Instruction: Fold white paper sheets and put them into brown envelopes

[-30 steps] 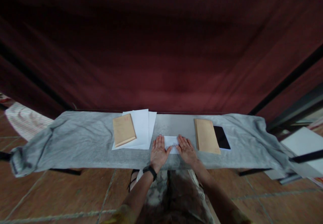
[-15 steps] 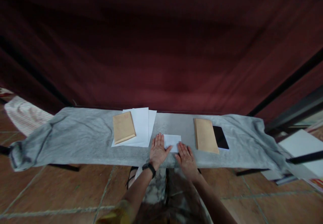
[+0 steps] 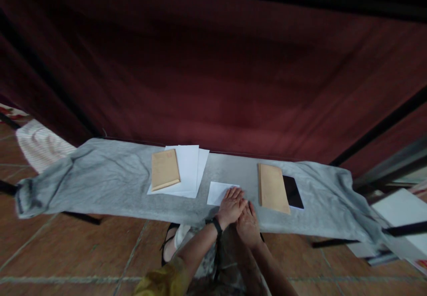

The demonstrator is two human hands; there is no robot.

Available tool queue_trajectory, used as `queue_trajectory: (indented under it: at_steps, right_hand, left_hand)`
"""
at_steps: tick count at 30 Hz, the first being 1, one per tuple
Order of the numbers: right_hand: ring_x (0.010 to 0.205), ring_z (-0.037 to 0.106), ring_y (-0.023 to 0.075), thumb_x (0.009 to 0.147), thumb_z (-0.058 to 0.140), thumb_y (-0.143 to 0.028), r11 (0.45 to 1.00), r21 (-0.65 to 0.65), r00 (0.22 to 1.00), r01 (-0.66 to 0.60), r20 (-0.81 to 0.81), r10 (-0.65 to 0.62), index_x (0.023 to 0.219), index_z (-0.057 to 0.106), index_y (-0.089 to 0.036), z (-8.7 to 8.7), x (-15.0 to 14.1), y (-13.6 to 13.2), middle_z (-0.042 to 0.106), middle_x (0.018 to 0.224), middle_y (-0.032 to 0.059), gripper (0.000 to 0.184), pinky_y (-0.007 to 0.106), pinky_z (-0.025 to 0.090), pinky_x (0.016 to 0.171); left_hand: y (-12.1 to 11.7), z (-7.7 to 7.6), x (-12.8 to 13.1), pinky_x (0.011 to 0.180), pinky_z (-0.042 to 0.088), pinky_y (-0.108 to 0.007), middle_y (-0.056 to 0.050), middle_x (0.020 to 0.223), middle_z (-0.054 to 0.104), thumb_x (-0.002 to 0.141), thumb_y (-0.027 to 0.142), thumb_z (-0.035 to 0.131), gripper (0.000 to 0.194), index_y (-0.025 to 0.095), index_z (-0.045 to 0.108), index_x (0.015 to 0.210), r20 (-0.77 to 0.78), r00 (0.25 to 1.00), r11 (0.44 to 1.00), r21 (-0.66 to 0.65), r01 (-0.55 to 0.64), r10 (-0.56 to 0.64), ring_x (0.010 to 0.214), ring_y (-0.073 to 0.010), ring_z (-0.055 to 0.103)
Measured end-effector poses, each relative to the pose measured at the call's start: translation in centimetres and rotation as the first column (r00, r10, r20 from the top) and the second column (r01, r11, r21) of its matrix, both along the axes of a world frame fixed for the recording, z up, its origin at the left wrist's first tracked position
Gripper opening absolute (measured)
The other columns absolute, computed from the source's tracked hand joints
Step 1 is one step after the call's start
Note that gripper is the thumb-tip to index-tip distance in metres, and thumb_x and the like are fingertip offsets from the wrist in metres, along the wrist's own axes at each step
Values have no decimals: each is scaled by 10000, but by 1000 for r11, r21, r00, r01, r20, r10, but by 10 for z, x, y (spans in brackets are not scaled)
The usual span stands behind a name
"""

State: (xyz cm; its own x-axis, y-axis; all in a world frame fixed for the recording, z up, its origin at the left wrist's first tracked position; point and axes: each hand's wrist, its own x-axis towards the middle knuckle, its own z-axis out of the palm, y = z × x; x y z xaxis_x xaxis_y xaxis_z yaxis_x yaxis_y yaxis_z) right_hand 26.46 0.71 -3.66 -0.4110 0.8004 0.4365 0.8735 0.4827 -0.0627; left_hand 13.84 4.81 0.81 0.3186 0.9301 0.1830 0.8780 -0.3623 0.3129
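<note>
A small folded sheet of white paper [image 3: 216,193] lies flat on the grey cloth in front of me. My left hand [image 3: 231,207], with a dark band at the wrist, rests flat over the paper's right part, fingers stretched out. Close against it is my right hand [image 3: 247,225], its fingers extended on the cloth by the paper's lower right corner. The two hands touch or overlap at the thumb side. Part of the paper's right side is hidden under the left hand.
Left of the paper, a stack of brown envelopes [image 3: 165,169] sits on larger white sheets [image 3: 188,167]. To the right, more brown envelopes [image 3: 273,187] partly cover a dark tablet-like device [image 3: 293,192]. Grey cloth [image 3: 110,180] covers the narrow table; a dark red curtain [image 3: 213,87] hangs behind.
My left hand has slid right across the paper, from its left edge to its right part, uncovering the left side. The right hand has stayed near the lower right corner.
</note>
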Motion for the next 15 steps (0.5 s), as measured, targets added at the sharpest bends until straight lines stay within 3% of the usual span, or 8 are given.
queue_trajectory:
  at_steps: [5,10,15]
  right_hand:
    - [1355,498,264,993,345,-250,1000,14,1000,-4,-27,5,1474,485,-190,-6,0,2,604,1407,110,504,459,258,1189]
    - [1349,509,272,1030,377,-345,1000,6,999,12,-31,-12,1456,499,-165,-1,0,2,607,1399,136,478,481,300,1160]
    - [1362,493,272,1044,366,-377,999,45,1000,5,-9,-5,1507,412,-129,7,-1,1,529,1473,154,527,466,311,1149]
  left_hand:
    - [6,-8,6,1223,271,-423,-24,1539,471,1050,433,260,500,249,474,1464,1,1000,1000,13,-2,2,1460,-178,358]
    - [11,-13,-18,1233,236,-414,-28,1567,429,1046,425,259,516,236,436,1493,-38,999,999,39,-28,29,1481,-177,318]
    - [8,-14,-49,1232,222,-437,-60,1593,381,1029,420,282,545,198,405,1512,-90,983,987,18,-160,161,1497,-205,285]
